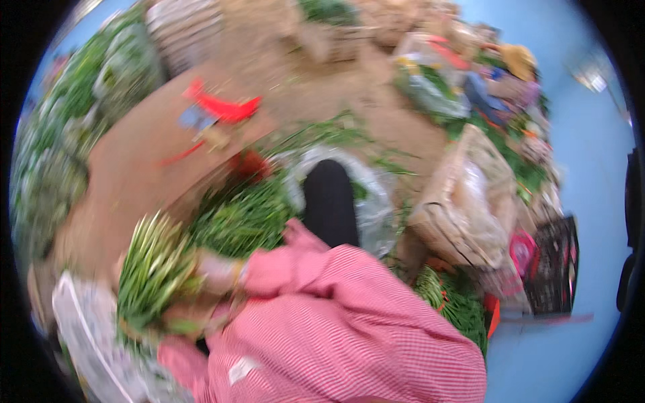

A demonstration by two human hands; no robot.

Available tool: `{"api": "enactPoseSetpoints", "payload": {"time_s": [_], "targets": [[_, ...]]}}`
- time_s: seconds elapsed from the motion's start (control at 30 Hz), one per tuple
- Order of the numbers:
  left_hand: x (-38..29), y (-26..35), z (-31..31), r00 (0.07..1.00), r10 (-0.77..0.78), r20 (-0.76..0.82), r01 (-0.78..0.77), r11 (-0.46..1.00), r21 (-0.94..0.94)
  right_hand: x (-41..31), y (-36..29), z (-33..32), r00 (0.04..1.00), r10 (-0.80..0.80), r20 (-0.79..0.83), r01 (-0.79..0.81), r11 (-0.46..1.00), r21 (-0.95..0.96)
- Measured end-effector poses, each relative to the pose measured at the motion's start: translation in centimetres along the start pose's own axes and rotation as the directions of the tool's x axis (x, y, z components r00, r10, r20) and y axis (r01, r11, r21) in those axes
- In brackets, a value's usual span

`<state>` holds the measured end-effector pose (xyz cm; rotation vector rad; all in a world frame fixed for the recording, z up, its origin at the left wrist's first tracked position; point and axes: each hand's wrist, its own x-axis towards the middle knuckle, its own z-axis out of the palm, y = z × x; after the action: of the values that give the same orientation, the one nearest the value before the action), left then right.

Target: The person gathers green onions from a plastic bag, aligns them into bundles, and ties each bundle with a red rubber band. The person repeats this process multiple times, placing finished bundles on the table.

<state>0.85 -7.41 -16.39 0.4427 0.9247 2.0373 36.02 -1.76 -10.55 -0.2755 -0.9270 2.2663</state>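
A thick bunch of long green stalks with pale ends (153,262), like garlic chives or scallions, is held upright at the left. My right hand (215,273) closes on its near side, a yellowish band at the wrist. Lower down, my left hand (187,313) is against the bunch's lower part; blur and leaves hide its fingers. Behind the hands lies a heap of loose green stalks (247,216). Beside it, a clear plastic bag (375,211) surrounds my dark-clad knee.
A low brown table (136,151) carries a red strip (229,108) and small items. Bagged greens (121,75) are stacked at the far left. A white sack (95,347) lies lower left. To the right are a beige bag (453,216), tied greens (458,302) and a dark crate (552,267).
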Motion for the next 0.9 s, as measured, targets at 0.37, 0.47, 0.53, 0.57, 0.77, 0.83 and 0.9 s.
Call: {"api": "enactPoseSetpoints", "payload": {"time_s": [0.37, 0.47, 0.53, 0.57, 0.77, 0.83, 0.9], "targets": [[-4.4, 1.1, -2.3, 0.97, 0.072, 0.232, 0.01, 0.943, -0.332, -7.9, -17.9, -9.4, 0.989, 0.059, -0.135, -0.118, 0.865, -0.487], [-4.1, 1.5, -1.8, 0.982, 0.038, 0.185, 0.014, 0.963, -0.269, -7.6, -14.9, -9.0, 0.731, 0.464, -0.5, -0.112, -0.642, -0.758], [-4.1, 1.8, -1.6, 0.976, -0.019, 0.219, 0.079, 0.96, -0.27, -6.7, -12.3, -8.5, 0.873, 0.359, -0.329, -0.34, -0.035, -0.94], [-4.1, 1.8, -1.6, 0.978, -0.016, 0.206, 0.072, 0.961, -0.267, -5.9, -10.9, -7.9, 0.899, 0.39, -0.2, -0.345, 0.345, -0.873], [-3.4, 2.2, -2.4, 0.972, 0.026, 0.233, 0.057, 0.939, -0.34, 0.2, -4.6, 0.7, 0.937, 0.178, 0.3, 0.225, 0.349, -0.91], [-3.2, 2.7, -2.9, 0.974, 0.003, 0.228, 0.079, 0.934, -0.35, 0.8, -3.0, 2.6, 0.989, 0.041, 0.144, 0.078, 0.677, -0.732], [-2.9, 3.2, -3.3, 0.975, -0.005, 0.222, 0.079, 0.942, -0.326, 0.4, -2.8, 2.3, 0.95, 0.209, -0.233, -0.235, 0.968, -0.09]]}}
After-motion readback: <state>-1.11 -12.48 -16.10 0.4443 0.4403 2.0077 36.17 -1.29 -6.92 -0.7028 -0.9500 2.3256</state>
